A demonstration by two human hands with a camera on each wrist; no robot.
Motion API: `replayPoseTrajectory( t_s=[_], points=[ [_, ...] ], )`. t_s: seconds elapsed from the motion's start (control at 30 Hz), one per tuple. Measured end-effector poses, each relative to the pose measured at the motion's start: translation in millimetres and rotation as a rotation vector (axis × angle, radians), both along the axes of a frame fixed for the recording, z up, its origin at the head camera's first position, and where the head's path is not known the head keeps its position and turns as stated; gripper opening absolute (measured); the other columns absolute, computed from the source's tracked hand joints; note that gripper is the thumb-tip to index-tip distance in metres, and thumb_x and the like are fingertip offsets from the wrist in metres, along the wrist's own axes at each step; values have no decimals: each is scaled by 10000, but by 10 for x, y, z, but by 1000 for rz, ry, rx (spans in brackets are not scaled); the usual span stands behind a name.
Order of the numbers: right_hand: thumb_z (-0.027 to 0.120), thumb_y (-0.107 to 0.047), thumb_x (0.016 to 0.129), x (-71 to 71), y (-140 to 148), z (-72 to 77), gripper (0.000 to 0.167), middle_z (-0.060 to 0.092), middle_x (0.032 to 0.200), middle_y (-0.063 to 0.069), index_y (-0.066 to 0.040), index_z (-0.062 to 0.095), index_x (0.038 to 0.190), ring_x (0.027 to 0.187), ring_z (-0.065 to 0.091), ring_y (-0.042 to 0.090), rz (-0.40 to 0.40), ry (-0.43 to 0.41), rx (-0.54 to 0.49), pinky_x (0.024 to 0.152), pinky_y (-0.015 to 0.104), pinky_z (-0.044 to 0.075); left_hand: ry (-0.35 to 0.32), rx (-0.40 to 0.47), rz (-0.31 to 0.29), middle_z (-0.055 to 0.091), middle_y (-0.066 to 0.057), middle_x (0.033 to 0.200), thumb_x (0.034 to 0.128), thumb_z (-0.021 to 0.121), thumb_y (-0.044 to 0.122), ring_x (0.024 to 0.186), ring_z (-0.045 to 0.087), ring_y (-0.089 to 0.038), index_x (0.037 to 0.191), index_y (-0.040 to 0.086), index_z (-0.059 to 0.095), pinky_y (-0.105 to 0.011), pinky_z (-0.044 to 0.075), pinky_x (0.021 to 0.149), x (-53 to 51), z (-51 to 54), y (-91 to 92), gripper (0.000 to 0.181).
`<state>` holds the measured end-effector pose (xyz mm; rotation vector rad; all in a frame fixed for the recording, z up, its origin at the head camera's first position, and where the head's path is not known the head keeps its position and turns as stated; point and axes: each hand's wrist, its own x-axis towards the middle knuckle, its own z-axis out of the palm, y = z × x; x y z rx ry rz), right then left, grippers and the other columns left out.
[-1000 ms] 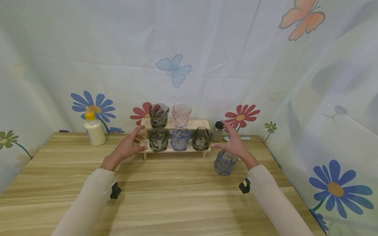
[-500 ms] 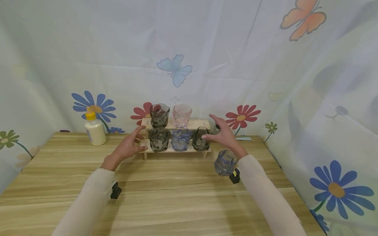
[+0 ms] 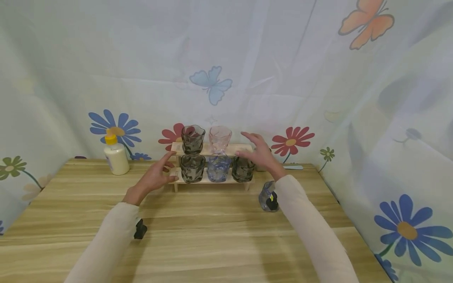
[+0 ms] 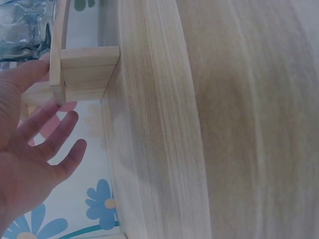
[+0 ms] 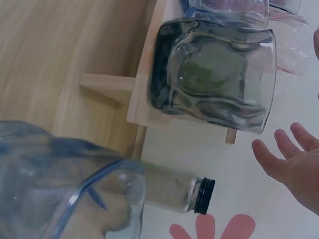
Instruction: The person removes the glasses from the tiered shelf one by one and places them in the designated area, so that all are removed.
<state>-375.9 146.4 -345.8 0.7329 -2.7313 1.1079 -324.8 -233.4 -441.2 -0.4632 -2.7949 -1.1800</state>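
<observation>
A two-tier wooden rack (image 3: 209,181) carries faceted glasses. On its upper tier stand a grey glass (image 3: 192,139) and a pink glass (image 3: 220,138). Below them are another grey glass (image 3: 192,168), a blue glass (image 3: 218,168) and a third, dark grey glass (image 3: 242,171). My left hand (image 3: 153,179) is at the rack's left end, thumb by the lower board (image 4: 57,74), fingers loosely spread. My right hand (image 3: 263,155) hovers over the dark grey glass, fingers apart and holding nothing; a gap separates its fingers from the glass (image 5: 214,74) in the right wrist view.
A bluish glass (image 3: 266,196) stands on the table right of the rack, partly behind my right wrist. A black-capped clear bottle (image 5: 172,189) stands beside the rack. At the left is a cream bottle with a yellow cap (image 3: 116,159). A patterned curtain (image 3: 141,90) hangs behind.
My right hand has moved left from beside the capped bottle to above the rack's right end. The left hand keeps its place, and the glasses stay where they were.
</observation>
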Motion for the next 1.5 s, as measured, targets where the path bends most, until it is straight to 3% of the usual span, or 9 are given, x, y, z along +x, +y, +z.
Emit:
replayPoseTrajectory(
  t_s=[0.37, 0.7, 1.03, 1.5],
  points=[
    [752, -355, 895, -118, -235, 28, 781, 363, 1558, 161, -199, 366, 1555, 1395, 420, 401, 21, -21, -8, 1078, 573, 424, 9, -4, 5, 570, -304, 1305, 894, 749, 138, 1145, 589, -495, 1589, 150, 199, -625, 458, 987, 34, -10, 1, 886],
    [763, -294, 892, -200, -430, 58, 786, 362, 1575, 155, -167, 360, 1555, 1386, 431, 410, 27, -16, 0, 1101, 540, 414, -1, -10, 17, 561, -305, 1325, 901, 739, 137, 1162, 579, -510, 1594, 167, 185, -637, 455, 988, 38, -2, -1, 888],
    [767, -244, 889, -282, -575, 69, 810, 347, 1564, 199, -157, 332, 1567, 1363, 446, 428, 54, -70, -6, 1109, 513, 417, -6, -11, 24, 565, -302, 1322, 899, 743, 139, 1162, 585, -503, 1592, 168, 194, -631, 459, 990, 39, 7, 12, 885],
    [794, -298, 855, -353, -747, 82, 831, 397, 1569, 169, -145, 366, 1551, 1412, 419, 365, 57, -59, 8, 1132, 507, 390, -15, -17, 39, 566, -298, 1321, 901, 742, 143, 1179, 581, -508, 1592, 172, 194, -641, 453, 996, 31, 20, 20, 883]
  ],
)
